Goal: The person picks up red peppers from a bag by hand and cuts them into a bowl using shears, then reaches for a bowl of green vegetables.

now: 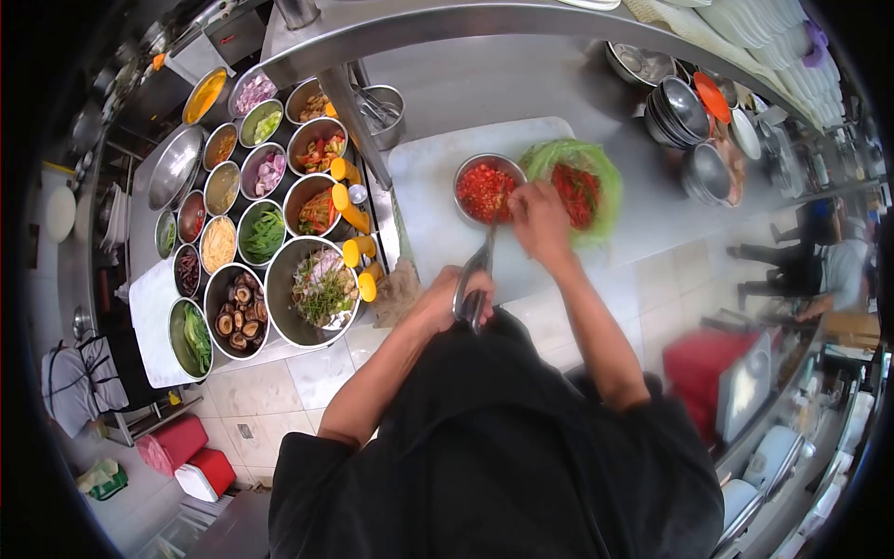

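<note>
My left hand (456, 300) is closed around the handles of a pair of scissors (485, 256), whose blades point up to the near rim of a steel bowl (460, 202). Finely cut red chillies (486, 191) fill that bowl. At its right edge, beside the blade tips, my right hand (542, 220) has its fingers pinched together; what they hold is hidden. Just right of this hand lies an opened green plastic bag (607, 179) with whole red chillies (577, 194) on it. Bowl and bag both rest on a white cutting board (424, 158).
Steel containers of ingredients crowd the left, including mushrooms (240, 315) and green leaves (263, 233). Yellow-capped bottles (350, 211) stand beside the board. Stacked bowls (678, 110) sit at the back right. A shelf post (357, 126) rises left of the board. Another person (838, 270) is far right.
</note>
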